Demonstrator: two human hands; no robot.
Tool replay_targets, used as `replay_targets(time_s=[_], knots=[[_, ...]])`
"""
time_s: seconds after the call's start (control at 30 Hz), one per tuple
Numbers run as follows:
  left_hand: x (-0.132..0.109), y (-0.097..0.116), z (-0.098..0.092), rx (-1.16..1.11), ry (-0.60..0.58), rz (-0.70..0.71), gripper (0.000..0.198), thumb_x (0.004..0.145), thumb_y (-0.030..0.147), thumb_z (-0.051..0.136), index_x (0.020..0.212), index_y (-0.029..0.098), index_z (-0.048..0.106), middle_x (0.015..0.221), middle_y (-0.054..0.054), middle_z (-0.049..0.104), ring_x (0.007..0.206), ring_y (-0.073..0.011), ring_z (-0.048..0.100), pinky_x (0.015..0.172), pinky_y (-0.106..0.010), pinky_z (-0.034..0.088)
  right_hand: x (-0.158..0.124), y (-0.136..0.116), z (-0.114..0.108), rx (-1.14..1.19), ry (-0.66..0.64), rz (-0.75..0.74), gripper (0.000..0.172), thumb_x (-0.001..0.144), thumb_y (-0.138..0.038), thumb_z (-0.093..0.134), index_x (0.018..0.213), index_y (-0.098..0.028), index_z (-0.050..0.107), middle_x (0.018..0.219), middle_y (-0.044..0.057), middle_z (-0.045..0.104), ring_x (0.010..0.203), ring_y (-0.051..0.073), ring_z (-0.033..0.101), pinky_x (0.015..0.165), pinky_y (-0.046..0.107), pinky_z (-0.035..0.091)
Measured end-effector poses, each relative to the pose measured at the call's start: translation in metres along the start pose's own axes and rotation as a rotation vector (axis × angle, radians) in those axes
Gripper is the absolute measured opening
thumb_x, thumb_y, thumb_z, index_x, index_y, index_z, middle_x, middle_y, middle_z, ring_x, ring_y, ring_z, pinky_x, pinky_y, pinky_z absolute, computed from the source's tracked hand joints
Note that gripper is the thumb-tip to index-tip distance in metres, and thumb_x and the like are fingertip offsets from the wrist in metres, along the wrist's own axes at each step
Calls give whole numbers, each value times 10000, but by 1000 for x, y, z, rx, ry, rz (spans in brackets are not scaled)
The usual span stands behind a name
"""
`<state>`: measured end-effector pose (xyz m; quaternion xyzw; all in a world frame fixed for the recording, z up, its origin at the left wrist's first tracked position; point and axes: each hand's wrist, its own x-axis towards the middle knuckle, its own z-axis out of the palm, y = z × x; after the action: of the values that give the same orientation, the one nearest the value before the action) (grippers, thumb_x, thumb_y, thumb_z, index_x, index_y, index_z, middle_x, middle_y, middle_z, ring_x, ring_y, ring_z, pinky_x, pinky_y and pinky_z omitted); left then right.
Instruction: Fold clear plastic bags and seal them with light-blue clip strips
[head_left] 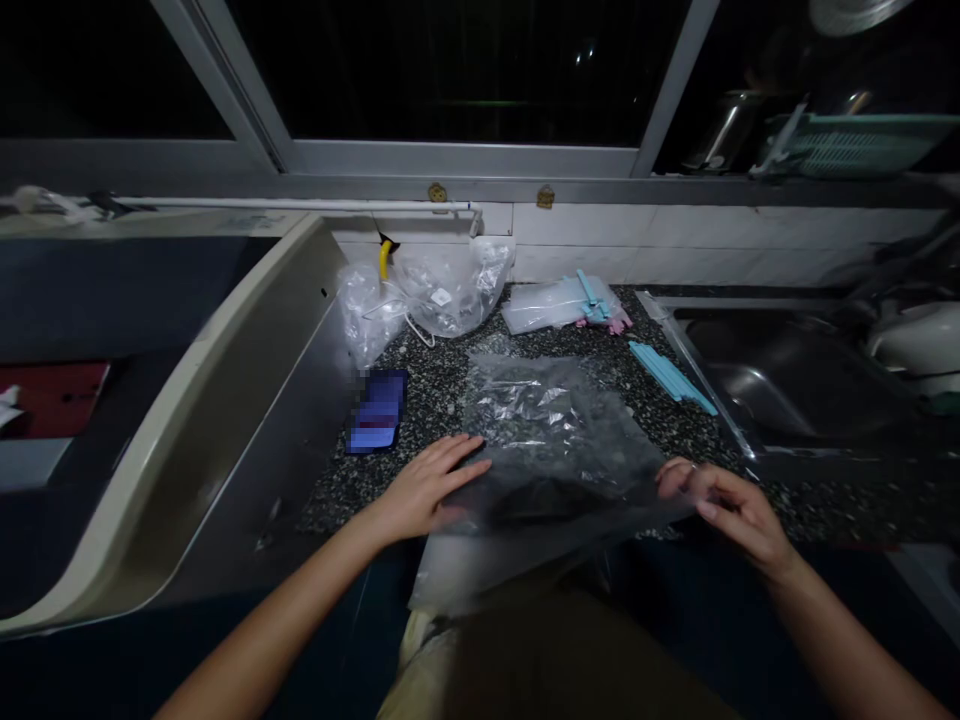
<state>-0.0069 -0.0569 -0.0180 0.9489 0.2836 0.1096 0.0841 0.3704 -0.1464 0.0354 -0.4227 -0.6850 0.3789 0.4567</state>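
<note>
A clear plastic bag (540, 425) lies spread over the speckled countertop, and its near part hangs over the front edge. On its left side rests my left hand (431, 485), fingers stretched out and lying flat on the plastic. My right hand (724, 505) pinches the bag's right edge between thumb and fingers. A phone (379, 410) with its screen lit lies left of the bag. To the bag's right is a bundle of light blue strips (671, 378), apart from both hands.
Crumpled clear plastic bags (450, 295) sit by the wall. A flat clear packet (547, 305) with blue and pink pieces lies beside them. A metal sink (795, 370) is at right. A large beige-edged appliance (172, 420) stands at left. A white pipe (300, 204) runs below the window.
</note>
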Motion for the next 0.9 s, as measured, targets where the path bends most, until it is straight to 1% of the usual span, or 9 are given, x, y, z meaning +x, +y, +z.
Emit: replay_targets(time_s=[0.1,0.27,0.43,0.5,0.6,0.67,0.77,0.83,0.9], knots=[[10,-2,6,-9,27,21,301,849,261,428,1107,243,582,1316,-61,476,1249,-213,373,1018,-427,319,-4,2,-4,12,-52,32,230,791,-393,502,661,-203,487,745,70,619,793,216,552,659,341,440],[3,-2,8,-123,8,28,265,865,254,391,939,209,642,1250,-70,541,1184,-195,458,1008,-421,326,-15,-2,-16,-11,-143,114,294,781,-428,512,611,-192,468,753,83,623,768,204,556,639,318,445],[-9,4,8,-403,-75,-24,254,847,298,413,819,221,653,1154,-57,613,1119,-182,516,999,-366,339,-16,-9,-23,-9,-72,226,320,743,-479,544,611,-194,482,772,77,636,748,200,585,634,306,465],[-10,6,5,-511,-72,-79,251,832,334,426,820,227,653,1115,-54,632,1091,-192,528,969,-347,366,-6,-6,-25,-57,-15,259,318,707,-492,583,620,-194,519,763,70,643,729,199,590,648,309,469],[-9,9,-3,-606,-55,-230,278,817,380,429,876,215,645,1001,-57,662,983,-202,559,898,-320,407,17,5,-27,-104,109,291,323,661,-513,622,677,-193,585,716,49,646,694,194,591,669,315,468],[-6,9,-7,-656,-72,-312,316,814,413,419,826,186,637,858,-46,663,844,-190,570,823,-291,430,37,15,-28,-67,173,287,330,651,-525,625,676,-198,587,707,40,650,678,196,595,677,331,468],[-1,6,-13,-787,-126,-369,396,810,476,391,679,161,593,663,-9,588,667,-149,513,695,-248,428,68,27,-28,-26,262,288,332,647,-547,615,701,-221,577,736,45,666,707,223,611,711,381,466],[3,1,-14,-884,-108,-413,420,790,514,403,626,159,557,621,4,548,634,-137,479,658,-240,412,83,33,-29,28,274,294,401,644,-609,575,783,-233,593,809,62,679,763,249,621,734,414,466],[7,-3,-15,-969,-37,-469,415,763,530,439,593,162,529,610,6,537,633,-135,471,659,-243,402,89,39,-30,118,219,289,553,622,-706,506,898,-236,602,936,82,673,857,269,619,771,432,467]])
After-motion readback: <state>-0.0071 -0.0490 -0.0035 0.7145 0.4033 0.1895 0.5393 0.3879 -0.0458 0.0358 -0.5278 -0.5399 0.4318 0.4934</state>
